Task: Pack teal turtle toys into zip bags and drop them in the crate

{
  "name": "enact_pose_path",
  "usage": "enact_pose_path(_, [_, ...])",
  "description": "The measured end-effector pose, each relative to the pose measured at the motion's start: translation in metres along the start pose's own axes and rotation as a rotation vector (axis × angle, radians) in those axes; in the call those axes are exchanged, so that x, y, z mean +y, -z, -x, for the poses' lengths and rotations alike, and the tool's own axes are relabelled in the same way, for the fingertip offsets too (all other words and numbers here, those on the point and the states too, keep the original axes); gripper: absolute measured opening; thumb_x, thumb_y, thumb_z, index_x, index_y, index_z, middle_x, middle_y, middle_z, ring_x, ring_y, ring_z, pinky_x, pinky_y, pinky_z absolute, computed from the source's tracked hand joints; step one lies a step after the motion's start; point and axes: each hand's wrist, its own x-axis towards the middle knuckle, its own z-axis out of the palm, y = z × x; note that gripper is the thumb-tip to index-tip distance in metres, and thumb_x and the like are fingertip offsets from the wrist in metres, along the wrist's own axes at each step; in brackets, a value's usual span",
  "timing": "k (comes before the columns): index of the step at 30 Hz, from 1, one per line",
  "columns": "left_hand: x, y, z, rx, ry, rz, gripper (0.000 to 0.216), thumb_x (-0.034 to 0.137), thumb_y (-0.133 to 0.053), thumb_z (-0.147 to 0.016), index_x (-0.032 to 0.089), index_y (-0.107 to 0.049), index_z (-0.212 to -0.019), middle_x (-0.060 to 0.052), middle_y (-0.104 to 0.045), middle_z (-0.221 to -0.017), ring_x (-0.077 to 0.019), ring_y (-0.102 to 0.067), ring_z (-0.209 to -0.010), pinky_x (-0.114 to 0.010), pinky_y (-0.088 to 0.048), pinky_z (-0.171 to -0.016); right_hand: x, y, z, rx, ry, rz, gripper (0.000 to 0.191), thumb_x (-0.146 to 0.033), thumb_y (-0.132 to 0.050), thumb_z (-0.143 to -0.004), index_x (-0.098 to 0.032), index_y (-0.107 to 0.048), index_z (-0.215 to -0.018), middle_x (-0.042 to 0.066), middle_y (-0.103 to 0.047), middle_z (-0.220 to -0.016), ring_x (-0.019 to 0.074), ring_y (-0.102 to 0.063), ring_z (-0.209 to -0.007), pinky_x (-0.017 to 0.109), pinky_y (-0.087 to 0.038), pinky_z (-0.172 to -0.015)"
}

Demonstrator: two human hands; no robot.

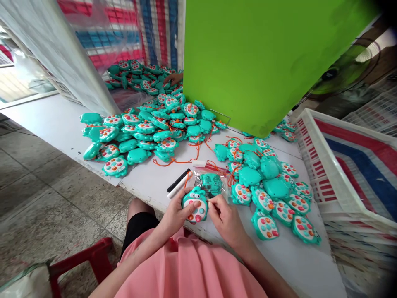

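Note:
My left hand [177, 210] grips a teal animal-shaped toy [195, 205] with a white face plate, bulging eyes and coloured round buttons; its thumb lies across the front. At the toy's right edge my right hand [223, 215] is closed in a pinch, and whatever its fingertips hold is too small to make out. Just beyond both hands lies a clear plastic packet [212, 184] with a teal item and a printed barcode inside. Left of the packet rest a black marker pen [178, 180] and a white stick-like piece [175, 191].
A large heap of similar toys [149, 128] covers the table's far left, and a smaller group [269, 182] lies to the right. A green panel [248, 62] stands behind. Stacked white crates [319, 165] flank the right. Another person's hand [173, 78] reaches into the far heap.

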Motion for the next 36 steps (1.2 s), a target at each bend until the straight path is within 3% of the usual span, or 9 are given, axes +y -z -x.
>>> enact_pose_path(3, [0.000,0.000,0.000,0.005,-0.004,-0.027,0.047,0.041,-0.067,-0.078,0.017,-0.054,-0.116,-0.004,-0.066,-0.093,-0.0164,-0.061,-0.078,-0.024,-0.050,-0.069,0.001,-0.002,-0.001,0.014,0.013,0.062,0.015,-0.024,-0.040,-0.091,-0.020,-0.051,-0.081,0.000,-0.058,-0.062,0.0131,-0.055,-0.052,0.023,-0.036,-0.050])
enact_pose_path(8, [0.000,0.000,0.002,-0.012,0.036,-0.047,0.051,0.043,-0.067,-0.079,0.017,-0.051,-0.120,-0.003,-0.065,-0.089,-0.0149,-0.059,-0.071,-0.023,-0.049,-0.064,0.003,-0.004,0.000,0.025,-0.048,-0.064,0.014,-0.025,-0.040,-0.092,-0.021,-0.048,-0.081,0.000,-0.060,-0.067,0.0126,-0.055,-0.054,0.022,-0.037,-0.050])
enact_pose_path(15, [-0.004,0.000,-0.002,0.004,-0.014,-0.066,0.047,0.042,-0.068,-0.077,0.017,-0.055,-0.115,-0.004,-0.066,-0.091,-0.0167,-0.060,-0.076,-0.024,-0.049,-0.064,0.002,-0.007,0.003,0.040,-0.005,0.064,0.013,-0.023,-0.041,-0.091,-0.020,-0.051,-0.083,0.000,-0.060,-0.065,0.0132,-0.056,-0.052,0.023,-0.035,-0.050])
enact_pose_path(23, [-0.008,0.001,0.001,-0.025,0.113,0.237,0.053,0.042,-0.072,-0.074,0.018,-0.052,-0.117,-0.003,-0.067,-0.088,-0.0159,-0.065,-0.071,-0.025,-0.052,-0.063,0.040,0.001,0.017,0.020,-0.114,0.080,0.014,-0.028,-0.042,-0.093,-0.021,-0.051,-0.086,0.002,-0.067,-0.073,0.0160,-0.061,-0.058,0.025,-0.040,-0.052])
enact_pose_path(26, [-0.008,0.001,0.000,-0.010,0.129,0.331,0.060,0.043,-0.073,-0.073,0.019,-0.049,-0.122,-0.004,-0.067,-0.091,-0.0165,-0.066,-0.068,-0.027,-0.054,-0.060,0.055,0.006,0.025,0.018,-0.067,0.249,0.020,-0.031,-0.040,-0.094,-0.020,-0.057,-0.091,0.004,-0.067,-0.069,0.0199,-0.063,-0.060,0.028,-0.042,-0.052])
enact_pose_path(28, [-0.008,0.001,-0.002,-0.013,0.143,0.366,0.063,0.043,-0.073,-0.073,0.020,-0.046,-0.126,-0.004,-0.066,-0.091,-0.0174,-0.066,-0.068,-0.029,-0.056,-0.058,0.057,0.009,0.026,0.065,-0.014,0.285,0.021,-0.030,-0.041,-0.094,-0.019,-0.059,-0.099,0.007,-0.070,-0.081,0.0231,-0.066,-0.074,0.032,-0.048,-0.062])
enact_pose_path(32, [-0.004,-0.002,-0.003,-0.025,0.141,0.369,0.061,0.041,-0.072,-0.075,0.021,-0.046,-0.126,-0.005,-0.065,-0.095,-0.0172,-0.065,-0.070,-0.030,-0.056,-0.059,0.035,0.011,0.019,0.108,-0.015,0.041,0.025,-0.030,-0.043,-0.095,-0.019,-0.058,-0.111,0.010,-0.067,-0.107,0.0230,-0.063,-0.098,0.036,-0.050,-0.082])
enact_pose_path(36, [0.005,-0.005,0.000,-0.018,0.109,0.295,0.059,0.041,-0.072,-0.074,0.019,-0.049,-0.123,-0.005,-0.065,-0.099,-0.0161,-0.064,-0.077,-0.025,-0.054,-0.063,0.007,0.003,0.003,0.019,-0.064,-0.228,0.028,-0.035,-0.042,-0.095,-0.021,-0.056,-0.115,0.007,-0.068,-0.100,0.0194,-0.064,-0.090,0.030,-0.051,-0.075])
